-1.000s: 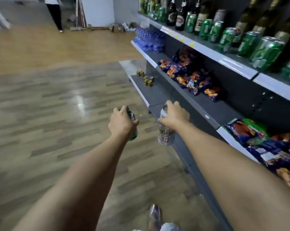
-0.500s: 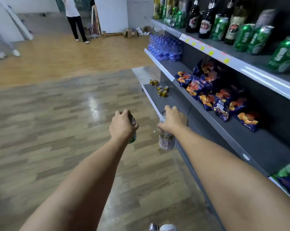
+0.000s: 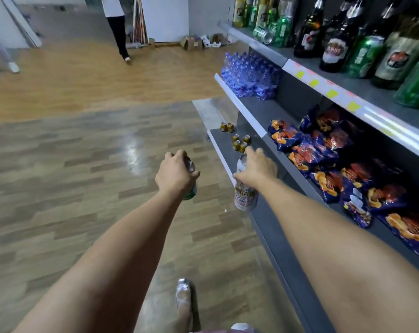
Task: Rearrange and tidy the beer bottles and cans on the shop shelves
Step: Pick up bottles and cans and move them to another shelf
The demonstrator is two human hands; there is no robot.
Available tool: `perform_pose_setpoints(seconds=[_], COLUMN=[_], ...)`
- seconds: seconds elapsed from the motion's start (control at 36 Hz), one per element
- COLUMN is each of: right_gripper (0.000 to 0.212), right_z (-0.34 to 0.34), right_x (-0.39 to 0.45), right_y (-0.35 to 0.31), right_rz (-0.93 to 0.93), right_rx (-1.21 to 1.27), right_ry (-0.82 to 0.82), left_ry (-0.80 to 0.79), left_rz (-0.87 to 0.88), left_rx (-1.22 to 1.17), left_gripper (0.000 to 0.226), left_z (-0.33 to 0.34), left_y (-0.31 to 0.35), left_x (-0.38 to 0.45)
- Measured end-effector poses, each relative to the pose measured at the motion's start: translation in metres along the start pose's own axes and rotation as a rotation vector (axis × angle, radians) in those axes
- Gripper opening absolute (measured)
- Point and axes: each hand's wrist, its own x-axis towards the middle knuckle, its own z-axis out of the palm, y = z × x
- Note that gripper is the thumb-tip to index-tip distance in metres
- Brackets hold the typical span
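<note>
Your left hand (image 3: 176,175) is curled round a green can (image 3: 191,188) over the wooden floor (image 3: 83,164), and your right hand (image 3: 257,170) grips the top of a white-and-red can (image 3: 245,197) hanging just at the lowest shelf (image 3: 271,219) edge — both held from above. Small gold cans (image 3: 239,143) stand further along that shelf; snack bags (image 3: 324,155) fill the one above, and green cans and dark bottles (image 3: 336,44) line the top shelf (image 3: 324,85).

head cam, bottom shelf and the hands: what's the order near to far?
white can gripped by the right hand → cluster of small gold cans → pair of small gold cans at the far end of the bottom shelf.
</note>
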Motion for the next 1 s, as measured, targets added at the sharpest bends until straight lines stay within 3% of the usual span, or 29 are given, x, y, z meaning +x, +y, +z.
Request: perform_pose_setpoints(seconds=[0.14,0.5,1.0], right_gripper=[0.076,0.063,0.076], right_z=[-0.002,-0.029,-0.038], right_x=[0.078,0.263,0.521], right_y=[-0.028,-0.094,-0.099], right_rz=[0.022,0.057,0.067], right_rx=[0.024,-0.002,-0.025], right_ry=[0.024,0.067,0.126], left_ry=[0.005,-0.043,-0.053], left_rz=[0.044,0.125,0.207], left_rx=[-0.017,-0.044,-0.025], left_gripper=[0.039,0.032,0.043], left_z=[-0.006,0.004,0.063], left_y=[0.001,0.009,0.063], left_x=[0.089,0.292,0.543])
